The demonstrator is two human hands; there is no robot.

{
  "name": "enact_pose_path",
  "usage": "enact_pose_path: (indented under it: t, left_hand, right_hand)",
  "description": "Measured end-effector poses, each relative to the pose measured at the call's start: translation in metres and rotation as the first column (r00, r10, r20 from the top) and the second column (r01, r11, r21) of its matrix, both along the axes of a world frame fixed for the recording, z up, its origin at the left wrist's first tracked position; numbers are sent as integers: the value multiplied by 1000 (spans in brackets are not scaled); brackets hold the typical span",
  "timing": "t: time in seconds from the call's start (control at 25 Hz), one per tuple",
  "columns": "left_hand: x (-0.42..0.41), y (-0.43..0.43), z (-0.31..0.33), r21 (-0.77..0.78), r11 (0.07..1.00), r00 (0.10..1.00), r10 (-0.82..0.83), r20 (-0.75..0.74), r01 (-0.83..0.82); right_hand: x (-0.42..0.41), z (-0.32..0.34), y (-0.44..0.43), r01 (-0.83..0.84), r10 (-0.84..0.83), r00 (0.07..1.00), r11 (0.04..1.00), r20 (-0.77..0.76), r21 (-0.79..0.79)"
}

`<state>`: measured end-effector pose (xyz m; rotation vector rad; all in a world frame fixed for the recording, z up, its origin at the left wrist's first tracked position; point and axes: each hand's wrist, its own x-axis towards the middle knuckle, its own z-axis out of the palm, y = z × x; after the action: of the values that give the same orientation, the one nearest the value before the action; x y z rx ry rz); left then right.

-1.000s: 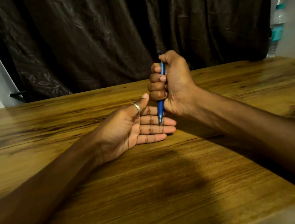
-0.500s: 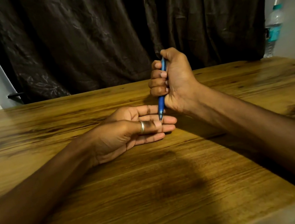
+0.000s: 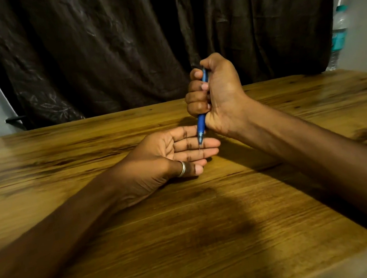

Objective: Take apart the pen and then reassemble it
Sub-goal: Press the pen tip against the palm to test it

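Note:
A blue pen (image 3: 201, 127) stands almost upright in my right hand (image 3: 218, 99), which is closed in a fist around its barrel, thumb over the top end. The pen's metal tip points down and touches the fingers of my left hand (image 3: 168, 156). That hand lies palm up on the wooden table (image 3: 193, 234), fingers stretched out flat under the tip, thumb with a silver ring folded toward the near side. Most of the barrel is hidden inside the fist.
A dark curtain (image 3: 148, 35) hangs behind the table's far edge. A clear water bottle (image 3: 338, 36) with a teal label stands at the far right by the wall. The table's near right corner shows at the bottom right.
My left thumb has swung from above the fingers down to the near side of the hand. My right fist keeps the pen upright, with its tip on the left fingers.

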<state>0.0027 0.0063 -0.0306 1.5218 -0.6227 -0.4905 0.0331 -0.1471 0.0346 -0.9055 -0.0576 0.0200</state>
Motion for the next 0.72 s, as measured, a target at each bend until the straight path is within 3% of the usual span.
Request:
enact_pose_path:
  t: [0.72]
  left_hand:
    - [-2,-5,0,-49,998,999,49,4,-49]
  right_hand:
    - [-1,0,2,-10,10,1000,1000,-2,-3]
